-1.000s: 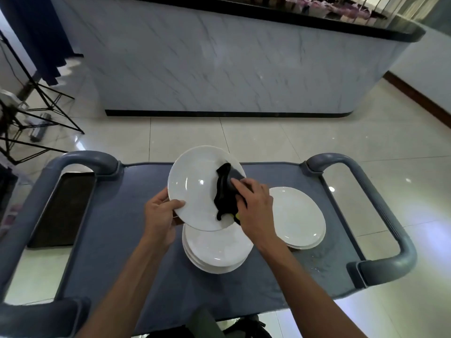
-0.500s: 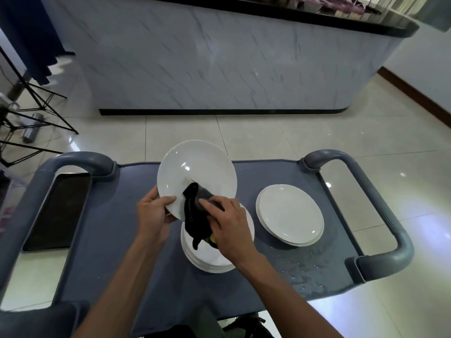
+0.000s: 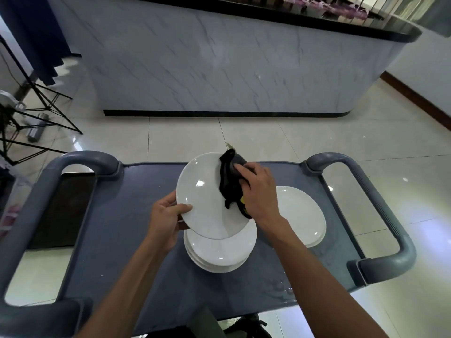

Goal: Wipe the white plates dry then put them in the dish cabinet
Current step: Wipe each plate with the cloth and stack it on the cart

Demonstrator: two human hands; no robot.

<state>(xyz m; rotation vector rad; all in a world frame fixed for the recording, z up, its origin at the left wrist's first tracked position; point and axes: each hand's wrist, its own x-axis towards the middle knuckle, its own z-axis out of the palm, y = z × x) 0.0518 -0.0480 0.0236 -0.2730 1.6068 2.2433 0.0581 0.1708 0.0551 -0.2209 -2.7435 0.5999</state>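
While your left hand (image 3: 166,215) pinches the near-left rim of a tilted white plate (image 3: 207,198), thumb on its face, your right hand (image 3: 260,191) curls over a black cloth (image 3: 230,186), pressing it to the plate's far-right edge. The plate hangs above a stack of plates (image 3: 219,252) on the grey cart (image 3: 122,228); another plate pile (image 3: 302,215) lies right.
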